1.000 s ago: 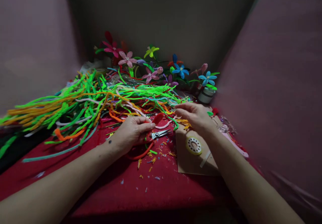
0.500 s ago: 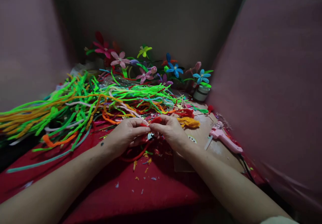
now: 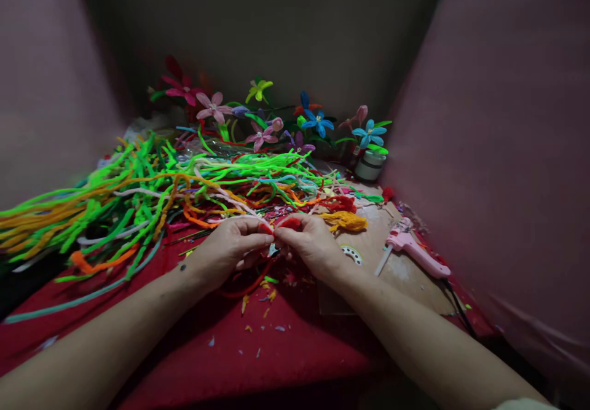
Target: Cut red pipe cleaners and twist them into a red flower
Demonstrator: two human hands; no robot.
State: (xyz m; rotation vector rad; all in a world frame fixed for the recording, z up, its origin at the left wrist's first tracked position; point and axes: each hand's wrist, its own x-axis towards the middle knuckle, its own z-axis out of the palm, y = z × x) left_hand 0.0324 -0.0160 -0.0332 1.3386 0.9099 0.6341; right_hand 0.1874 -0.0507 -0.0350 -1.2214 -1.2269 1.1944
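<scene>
Over the red cloth, my left hand (image 3: 236, 243) and my right hand (image 3: 310, 241) meet with fingertips nearly touching. Between them they pinch a red pipe cleaner (image 3: 289, 223), its fuzzy folded part showing above the right thumb. A red length (image 3: 251, 288) curves below the hands; whether it belongs to the same piece I cannot tell. Something small and shiny shows just under the fingertips, mostly hidden. Beyond the hands lies a heap of green, orange and white pipe cleaners (image 3: 258, 167).
A pink glue gun (image 3: 417, 251) lies on a cardboard sheet (image 3: 396, 281) at the right, near a yellow-orange bundle (image 3: 345, 220). Several pipe-cleaner flowers (image 3: 318, 123) and a small jar (image 3: 370, 165) stand at the back. Fluff scraps dot the red cloth (image 3: 276, 367).
The camera view has shifted slightly. My fingers have moved a little on the red pipe cleaner, and the shiny thing below is now more covered. Both hands keep their pinch.
</scene>
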